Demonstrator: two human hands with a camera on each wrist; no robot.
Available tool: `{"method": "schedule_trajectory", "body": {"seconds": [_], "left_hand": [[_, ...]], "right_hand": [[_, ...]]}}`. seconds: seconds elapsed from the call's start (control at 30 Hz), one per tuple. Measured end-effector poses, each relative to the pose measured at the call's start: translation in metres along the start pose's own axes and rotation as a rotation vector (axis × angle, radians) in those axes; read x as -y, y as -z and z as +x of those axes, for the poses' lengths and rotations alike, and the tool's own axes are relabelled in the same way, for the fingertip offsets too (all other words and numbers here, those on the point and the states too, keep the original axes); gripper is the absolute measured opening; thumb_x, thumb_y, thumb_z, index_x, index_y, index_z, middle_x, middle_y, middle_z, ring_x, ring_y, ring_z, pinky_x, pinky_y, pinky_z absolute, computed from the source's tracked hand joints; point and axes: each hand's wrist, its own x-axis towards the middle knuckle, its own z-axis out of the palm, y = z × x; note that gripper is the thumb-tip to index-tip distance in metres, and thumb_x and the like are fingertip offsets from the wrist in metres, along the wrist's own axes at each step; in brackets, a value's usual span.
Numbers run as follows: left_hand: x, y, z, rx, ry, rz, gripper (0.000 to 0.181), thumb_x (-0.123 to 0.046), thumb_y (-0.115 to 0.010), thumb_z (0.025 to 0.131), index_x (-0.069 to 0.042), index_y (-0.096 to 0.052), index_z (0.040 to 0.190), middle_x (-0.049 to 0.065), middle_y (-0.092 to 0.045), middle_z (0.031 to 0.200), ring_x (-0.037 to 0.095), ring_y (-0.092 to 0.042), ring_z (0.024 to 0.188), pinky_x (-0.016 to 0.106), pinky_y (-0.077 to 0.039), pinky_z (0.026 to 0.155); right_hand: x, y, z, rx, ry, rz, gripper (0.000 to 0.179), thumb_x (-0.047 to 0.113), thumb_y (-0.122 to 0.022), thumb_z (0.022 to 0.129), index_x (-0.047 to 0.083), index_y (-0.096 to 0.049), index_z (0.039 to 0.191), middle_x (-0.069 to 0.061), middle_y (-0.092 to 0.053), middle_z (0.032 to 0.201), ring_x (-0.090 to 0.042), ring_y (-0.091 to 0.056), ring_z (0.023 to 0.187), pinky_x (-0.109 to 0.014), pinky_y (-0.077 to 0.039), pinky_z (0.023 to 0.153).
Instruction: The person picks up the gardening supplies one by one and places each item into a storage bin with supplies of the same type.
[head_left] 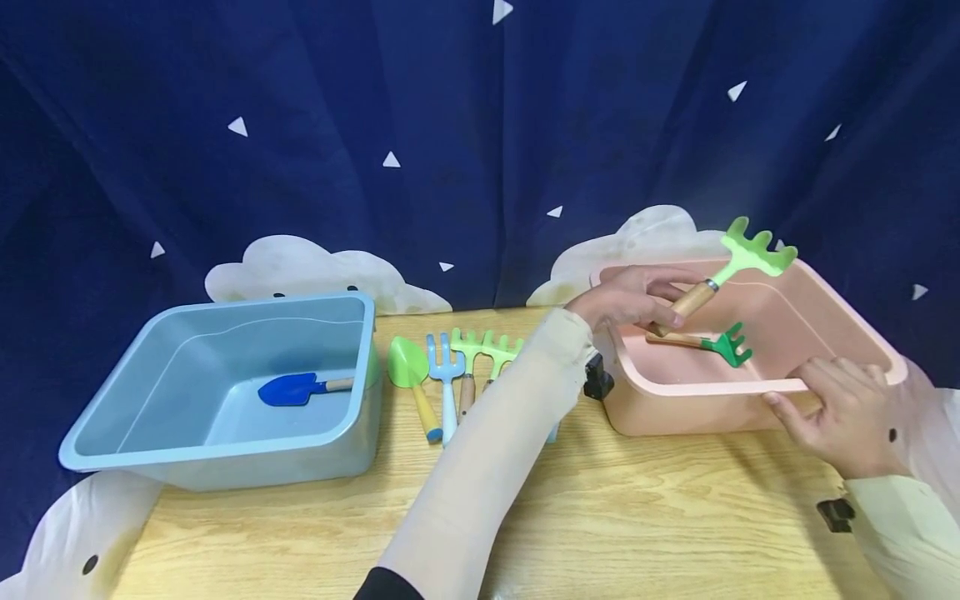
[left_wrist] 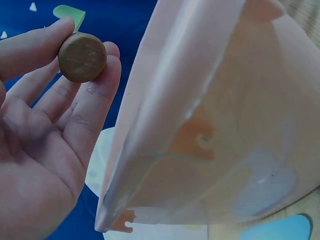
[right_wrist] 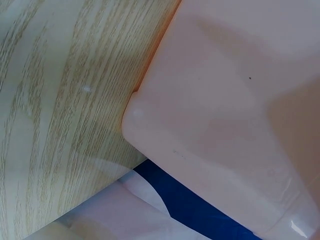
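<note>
My left hand (head_left: 630,298) pinches the wooden handle of a light green hand rake (head_left: 759,253) between thumb and fingers, over the left end of a pink basin (head_left: 675,412). The prongs point up and away to the right. In the left wrist view the round butt of the rake's handle (left_wrist: 82,57) faces the camera. Inside the basin lies a darker green hand rake (head_left: 727,346) with a wooden handle. My right hand (head_left: 847,412) grips the basin's front rim near its right corner, fingers over the edge and thumb outside; the right wrist view shows the basin's wall (right_wrist: 210,125).
A blue basin (head_left: 262,462) stands at the left, holding a blue trowel (head_left: 288,390). Between the basins lie a green trowel (head_left: 407,363) with a yellow handle, a light blue fork (head_left: 447,371) and light green rakes (head_left: 468,346), partly behind my left forearm. A dark blue curtain (head_left: 450,100) hangs behind.
</note>
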Motion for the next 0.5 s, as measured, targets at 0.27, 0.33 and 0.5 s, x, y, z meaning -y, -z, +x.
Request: {"method": "schedule_trajectory", "body": {"seconds": [0.27,0.33,0.5], "left_hand": [[-0.0001,0.0067,-0.0051,0.051,-0.144,0.123,0.067,-0.001,-0.066,0.079,-0.019,-0.041,0.138,-0.004,-0.044,0.142,0.008,-0.044,0.127,0.014,-0.041,0.093],[-0.0013,0.0076,-0.0057,0.039,-0.164,0.156,0.066,-0.003,-0.066,0.079,-0.019,-0.041,0.138,-0.007,-0.043,0.143,0.006,-0.041,0.129,0.012,-0.038,0.097],[-0.0034,0.0078,-0.0076,0.050,-0.186,0.149,0.057,-0.003,-0.064,0.082,-0.014,-0.046,0.134,0.000,-0.049,0.138,0.009,-0.049,0.123,0.011,-0.042,0.091]], "right_hand": [[0.0001,-0.0021,0.0013,0.003,0.012,0.004,0.065,0.072,-0.052,0.071,0.007,-0.056,0.066,-0.006,-0.050,0.057,-0.030,-0.043,0.056,-0.038,-0.018,0.057],[0.0000,-0.0013,0.0015,0.015,0.014,-0.006,0.066,0.073,-0.052,0.070,0.007,-0.058,0.069,-0.006,-0.053,0.059,-0.031,-0.045,0.057,-0.040,-0.021,0.058],[-0.0005,0.0009,0.0005,0.040,0.004,-0.020,0.066,0.073,-0.053,0.070,0.006,-0.056,0.069,-0.009,-0.053,0.061,-0.031,-0.045,0.058,-0.042,-0.020,0.058]]}}
